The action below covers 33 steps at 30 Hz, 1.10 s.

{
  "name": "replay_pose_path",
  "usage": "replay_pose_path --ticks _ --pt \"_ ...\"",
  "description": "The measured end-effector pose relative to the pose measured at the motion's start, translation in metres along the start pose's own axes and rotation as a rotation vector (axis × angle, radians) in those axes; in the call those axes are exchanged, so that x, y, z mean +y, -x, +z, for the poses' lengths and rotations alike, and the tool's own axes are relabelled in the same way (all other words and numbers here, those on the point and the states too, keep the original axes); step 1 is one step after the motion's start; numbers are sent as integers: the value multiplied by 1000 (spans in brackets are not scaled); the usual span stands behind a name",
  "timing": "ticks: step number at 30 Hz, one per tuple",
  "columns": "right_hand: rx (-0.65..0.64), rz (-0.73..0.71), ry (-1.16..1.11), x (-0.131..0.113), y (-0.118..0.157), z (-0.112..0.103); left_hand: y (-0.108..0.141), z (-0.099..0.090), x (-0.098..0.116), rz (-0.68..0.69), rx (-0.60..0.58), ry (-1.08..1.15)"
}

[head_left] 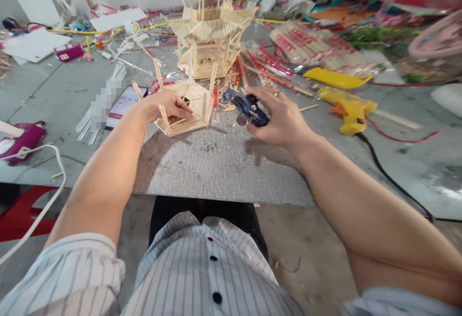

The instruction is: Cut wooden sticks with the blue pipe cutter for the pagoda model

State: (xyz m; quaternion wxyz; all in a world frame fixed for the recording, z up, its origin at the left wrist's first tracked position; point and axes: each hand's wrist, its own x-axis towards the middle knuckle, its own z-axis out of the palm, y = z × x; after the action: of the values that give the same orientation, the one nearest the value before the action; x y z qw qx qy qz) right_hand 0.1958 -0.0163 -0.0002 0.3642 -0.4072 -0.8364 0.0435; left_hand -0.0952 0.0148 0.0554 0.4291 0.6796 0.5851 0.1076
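A six-sided frame of thin wooden sticks [186, 126], with short posts standing up at its corners, rests on the table in front of me. My left hand [172, 105] reaches into it from the left, fingers together and gripping at its inner sticks; the fingertips are partly hidden. To the right, my right hand [279, 116] is wrapped round a dark blue hand tool [249, 108] held just above the table. The tool's exact kind is unclear. Behind the frame stands a tiered pagoda model [211, 27] built from similar sticks.
A yellow glue gun [348, 109] with a black cord lies at the right, near a yellow serrated piece [337, 77]. Left of the frame are a phone [124, 107] and clear glue sticks [97, 109]. Packaged sticks [306, 42] and loose scraps cover the back.
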Motion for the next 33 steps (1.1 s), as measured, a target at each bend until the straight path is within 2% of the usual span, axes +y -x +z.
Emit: replay_pose_path --ticks 4,9,15,33 --pt "5 1 14 0 1 0 4 -1 0 55 -23 42" --pt "-12 3 10 -2 0 -2 -4 0 -4 6 14 23" --pt "-17 14 29 -3 0 -3 -8 1 -7 34 -27 31" --pt "-11 -18 56 -4 -1 -3 1 5 7 -12 -57 68"
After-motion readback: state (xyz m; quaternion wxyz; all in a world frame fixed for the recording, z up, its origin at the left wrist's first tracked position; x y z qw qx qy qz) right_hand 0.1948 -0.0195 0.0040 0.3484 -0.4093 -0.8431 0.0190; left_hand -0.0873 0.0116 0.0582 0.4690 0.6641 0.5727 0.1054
